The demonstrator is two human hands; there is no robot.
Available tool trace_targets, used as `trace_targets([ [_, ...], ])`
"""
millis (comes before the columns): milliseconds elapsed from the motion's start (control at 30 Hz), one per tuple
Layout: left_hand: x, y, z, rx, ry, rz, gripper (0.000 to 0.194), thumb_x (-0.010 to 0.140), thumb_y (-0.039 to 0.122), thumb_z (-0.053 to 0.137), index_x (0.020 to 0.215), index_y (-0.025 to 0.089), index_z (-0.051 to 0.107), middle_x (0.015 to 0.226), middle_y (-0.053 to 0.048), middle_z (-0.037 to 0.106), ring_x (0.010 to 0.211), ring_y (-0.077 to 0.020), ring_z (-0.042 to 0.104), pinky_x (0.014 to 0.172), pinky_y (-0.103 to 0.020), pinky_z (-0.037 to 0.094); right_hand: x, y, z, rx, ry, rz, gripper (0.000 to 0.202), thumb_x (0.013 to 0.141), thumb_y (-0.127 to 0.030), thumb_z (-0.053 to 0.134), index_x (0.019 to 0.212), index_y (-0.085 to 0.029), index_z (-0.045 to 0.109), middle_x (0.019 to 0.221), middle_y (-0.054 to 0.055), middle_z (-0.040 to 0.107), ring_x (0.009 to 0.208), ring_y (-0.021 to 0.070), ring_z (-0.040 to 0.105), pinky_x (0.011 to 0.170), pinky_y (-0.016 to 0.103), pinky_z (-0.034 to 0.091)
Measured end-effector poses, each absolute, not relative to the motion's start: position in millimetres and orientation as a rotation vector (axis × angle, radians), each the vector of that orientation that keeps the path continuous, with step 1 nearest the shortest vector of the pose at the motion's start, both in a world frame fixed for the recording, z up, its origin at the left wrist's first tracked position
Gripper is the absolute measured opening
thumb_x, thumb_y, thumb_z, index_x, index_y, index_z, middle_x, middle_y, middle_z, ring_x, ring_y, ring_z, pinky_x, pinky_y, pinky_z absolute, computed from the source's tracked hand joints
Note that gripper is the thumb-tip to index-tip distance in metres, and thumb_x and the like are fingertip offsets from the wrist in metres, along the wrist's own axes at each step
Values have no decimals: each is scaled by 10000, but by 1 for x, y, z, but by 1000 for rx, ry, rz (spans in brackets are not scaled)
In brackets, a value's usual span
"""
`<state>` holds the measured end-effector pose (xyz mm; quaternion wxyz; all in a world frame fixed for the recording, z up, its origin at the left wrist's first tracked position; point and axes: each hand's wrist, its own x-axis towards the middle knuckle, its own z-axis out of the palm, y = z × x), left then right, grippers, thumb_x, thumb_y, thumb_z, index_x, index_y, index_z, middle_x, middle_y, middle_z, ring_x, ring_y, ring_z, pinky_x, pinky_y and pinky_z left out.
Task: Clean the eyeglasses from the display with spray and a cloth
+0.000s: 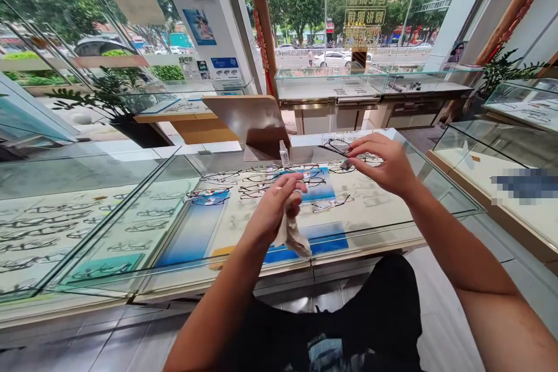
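Note:
My left hand (279, 203) is closed on a pale cloth (293, 235), which hangs below the fingers over the glass counter (200, 244). Farther right, my right hand (383, 163) pinches a pair of dark-framed eyeglasses (337, 146) between thumb and fingers, just above the counter top. A small white spray bottle (284, 153) stands upright between the hands, toward the far side. Several other eyeglasses (255, 189) lie in rows around and under my left hand; reflections make it hard to tell which are on the glass or inside.
A brown-backed mirror or board (244, 119) stands behind the bottle. Another glass case (462, 168) is at the right, and one with eyeglasses (52, 226) at the left. Window-side display cases (305, 90) and potted plants (115, 99) stand farther back.

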<state>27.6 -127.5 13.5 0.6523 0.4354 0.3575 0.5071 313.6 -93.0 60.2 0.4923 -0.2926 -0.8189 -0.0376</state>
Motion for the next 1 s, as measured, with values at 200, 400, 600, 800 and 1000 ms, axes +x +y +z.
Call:
trace_targets([
  [200,-22,-134,-55,1049,1231,1594,440,835,578,828,937,193,643,750,40,545,565,-67,396,509,-190,322,342,-40,-24,-962,-2381,-441,222,1041,-161,568,989,-179,782,1145,160,828,1077,308,713,972,485,542],
  [400,-36,-122,-88,994,1340,1723,325,878,491,751,857,209,590,652,58,461,532,-89,373,490,-214,313,348,-10,-73,-1100,-2602,-483,292,1060,-127,500,996,-164,783,1205,163,801,1137,302,658,1010,456,464],
  [600,-33,-116,-88,993,1359,1685,342,868,524,742,856,210,606,635,63,446,513,-90,366,467,-213,297,353,-6,-85,-1151,-2589,-495,270,1057,-134,529,986,-151,789,1172,145,818,1131,305,652,1003,440,441],
  [800,-34,-118,-88,1005,1360,1665,345,887,524,738,849,207,609,639,60,437,511,-86,357,448,-202,270,354,-6,-88,-1195,-2554,-504,243,1050,-150,577,986,-173,811,1199,124,833,1163,296,660,1013,439,433],
  [1000,-32,-123,-83,1012,1398,1638,321,899,513,720,841,216,614,638,55,448,500,-89,362,431,-201,282,348,-9,-92,-1190,-2564,-519,264,1053,-145,560,976,-183,810,1195,108,831,1175,296,642,1052,445,406],
])
